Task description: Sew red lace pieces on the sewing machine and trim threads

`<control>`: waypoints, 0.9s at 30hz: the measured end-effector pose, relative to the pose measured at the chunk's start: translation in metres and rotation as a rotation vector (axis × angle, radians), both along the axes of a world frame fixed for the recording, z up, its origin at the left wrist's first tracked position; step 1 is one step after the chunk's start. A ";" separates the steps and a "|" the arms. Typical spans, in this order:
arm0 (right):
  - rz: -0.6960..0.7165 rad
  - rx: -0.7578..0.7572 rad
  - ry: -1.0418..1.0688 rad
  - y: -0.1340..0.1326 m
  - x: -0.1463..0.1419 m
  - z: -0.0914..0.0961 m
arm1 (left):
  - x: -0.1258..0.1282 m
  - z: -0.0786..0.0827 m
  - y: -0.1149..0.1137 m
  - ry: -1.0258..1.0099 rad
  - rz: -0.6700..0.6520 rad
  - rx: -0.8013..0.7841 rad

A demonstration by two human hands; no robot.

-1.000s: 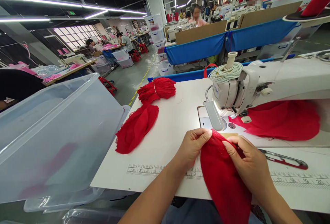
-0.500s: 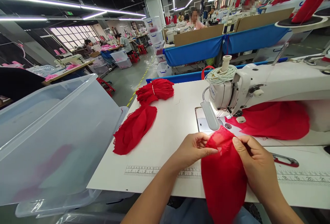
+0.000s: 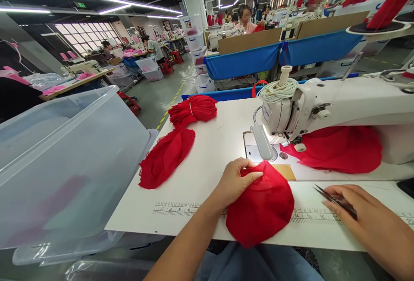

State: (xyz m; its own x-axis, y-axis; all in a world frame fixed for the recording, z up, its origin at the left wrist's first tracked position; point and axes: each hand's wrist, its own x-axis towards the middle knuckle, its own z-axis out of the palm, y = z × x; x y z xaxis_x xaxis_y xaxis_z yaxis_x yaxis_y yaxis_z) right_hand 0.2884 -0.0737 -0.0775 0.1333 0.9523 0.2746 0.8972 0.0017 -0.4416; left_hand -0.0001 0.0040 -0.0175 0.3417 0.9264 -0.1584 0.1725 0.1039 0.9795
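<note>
L hand (image 3: 237,184) pinches red cloth (image 3: 261,212), lower ctr of frame, by top edge, prob. to steady it. R hand (image 3: 367,214), lower rt, grips snips (image 3: 339,202) tips-out, seemingly for control. Tied red bundle (image 3: 193,110), left of ctr, sits apart from sewing machine (image 3: 359,100), maybe for elbow rm.

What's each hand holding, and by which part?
The left hand pinches red cloth near its top edge; the right hand holds small scissors by the handles.
</note>
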 end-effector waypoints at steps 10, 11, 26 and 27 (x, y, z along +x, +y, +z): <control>-0.008 0.060 0.609 -0.018 -0.083 0.034 | 0.001 -0.004 -0.003 -0.233 -0.103 -0.144; -0.036 0.044 0.582 -0.014 -0.094 0.039 | 0.002 -0.003 -0.003 -0.228 -0.132 -0.146; 0.051 0.100 0.349 0.028 -0.123 0.037 | -0.001 -0.002 -0.003 -0.212 -0.106 -0.147; 0.053 0.113 0.318 0.026 -0.123 0.037 | -0.001 -0.003 -0.003 -0.227 -0.097 -0.143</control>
State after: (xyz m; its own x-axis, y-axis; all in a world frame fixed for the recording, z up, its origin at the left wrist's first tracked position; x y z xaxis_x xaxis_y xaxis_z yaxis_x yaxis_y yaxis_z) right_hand 0.1651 -0.0481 -0.0408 0.1802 0.9263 0.3310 0.7121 0.1093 -0.6935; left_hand -0.0006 0.0014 -0.0203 0.4688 0.8617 -0.1941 -0.0339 0.2371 0.9709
